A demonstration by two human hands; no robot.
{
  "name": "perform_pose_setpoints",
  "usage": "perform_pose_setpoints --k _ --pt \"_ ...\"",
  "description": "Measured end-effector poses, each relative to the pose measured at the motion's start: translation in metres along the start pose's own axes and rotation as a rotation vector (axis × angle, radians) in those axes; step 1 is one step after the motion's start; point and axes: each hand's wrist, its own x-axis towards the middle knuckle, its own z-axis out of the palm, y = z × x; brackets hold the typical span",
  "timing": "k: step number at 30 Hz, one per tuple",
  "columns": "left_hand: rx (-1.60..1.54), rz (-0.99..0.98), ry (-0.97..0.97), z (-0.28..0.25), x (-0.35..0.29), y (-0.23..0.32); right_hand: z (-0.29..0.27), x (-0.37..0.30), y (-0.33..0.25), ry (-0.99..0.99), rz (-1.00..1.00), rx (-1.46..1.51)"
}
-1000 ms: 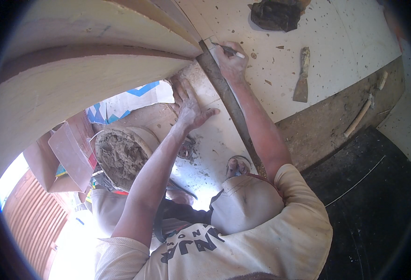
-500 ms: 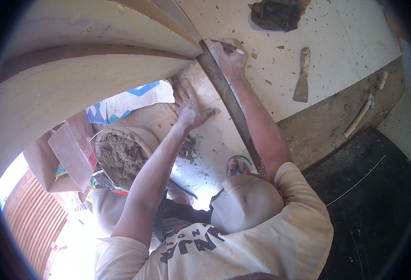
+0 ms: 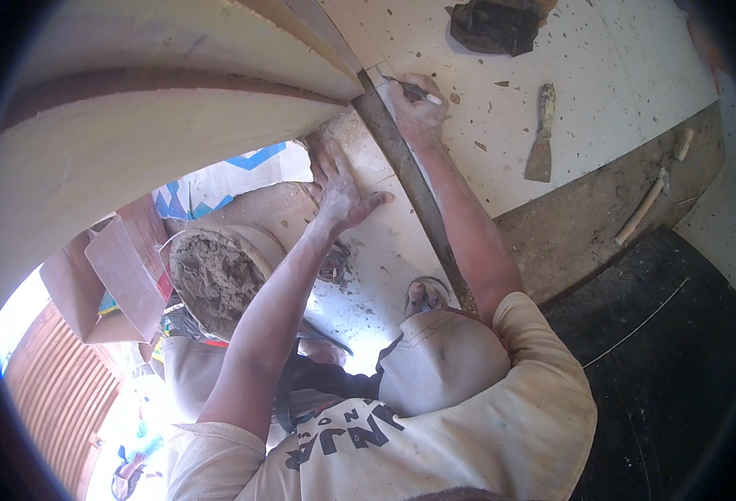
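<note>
My right hand (image 3: 418,104) is closed round a dark marker with a pale end (image 3: 428,96). Its tip points left at the pale tile panel (image 3: 501,150), close by the corner where the gap begins. My left hand (image 3: 340,194) lies flat with fingers spread on the pale tile (image 3: 384,234) across the gap. Between the two surfaces runs a narrow dark gap (image 3: 422,213), and my right forearm stretches along its right side. A scraper with a worn, crusted handle (image 3: 541,138) lies on the panel, right of my right hand.
Curved pale boards (image 3: 176,150) rise at the left. A bucket of grey mortar (image 3: 222,275) stands beside my left forearm. A crumpled black bag (image 3: 495,27) lies on the panel at the back. A wooden stick (image 3: 642,213) and black sheet (image 3: 660,359) are at right.
My right hand and the marker have shifted slightly down and to the right. My left hand stays put. A sandalled foot has come into view at the lower left.
</note>
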Motion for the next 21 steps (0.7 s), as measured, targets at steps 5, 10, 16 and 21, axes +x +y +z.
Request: perform_pose_setpoints --k 5,10,16,21 --pt "0.004 -0.012 -0.017 -0.001 0.001 0.001 -0.002 -0.001 0.002 0.014 -0.021 -0.075" --pt "-0.015 -0.041 -0.048 -0.004 -0.001 0.003 -0.005 -0.004 -0.011 0.005 -0.004 -0.024" --pt "0.010 0.007 0.057 0.002 -0.002 0.003 -0.007 -0.005 -0.002 0.025 -0.046 -0.056" --pt "-0.025 -0.015 -0.010 0.003 0.000 -0.001 -0.004 -0.007 -0.003 0.031 -0.022 -0.021"
